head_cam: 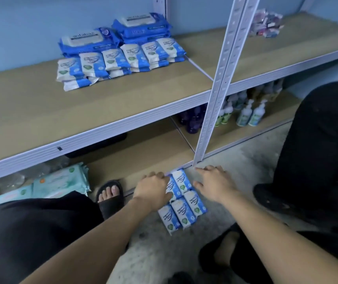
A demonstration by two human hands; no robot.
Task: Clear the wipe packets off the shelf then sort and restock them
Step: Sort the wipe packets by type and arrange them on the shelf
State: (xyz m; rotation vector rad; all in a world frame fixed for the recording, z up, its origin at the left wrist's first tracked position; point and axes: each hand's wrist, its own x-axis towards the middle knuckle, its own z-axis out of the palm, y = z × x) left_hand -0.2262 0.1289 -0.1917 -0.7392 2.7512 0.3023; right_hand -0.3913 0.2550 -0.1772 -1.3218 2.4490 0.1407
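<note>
Several small blue-and-white wipe packets (183, 201) lie in a cluster on the floor by the shelf's upright post. My left hand (153, 190) rests on the cluster's left side, thumb pressed to a packet. My right hand (215, 183) lies flat on the floor just right of the packets, fingers spread. On the middle shelf (31, 111) more small packets (121, 58) sit in a stacked row, with two piles of large blue wipe packs (115, 33) behind them.
Pale green and peach wipe packs (61, 181) lie at the bottom left. Pump bottles (252, 113) and purple bottles (192, 119) stand on the bottom shelf. A bundle of small sachets (266, 23) sits at the shelf's far right. My sandalled foot (110, 193) and knees flank the packets.
</note>
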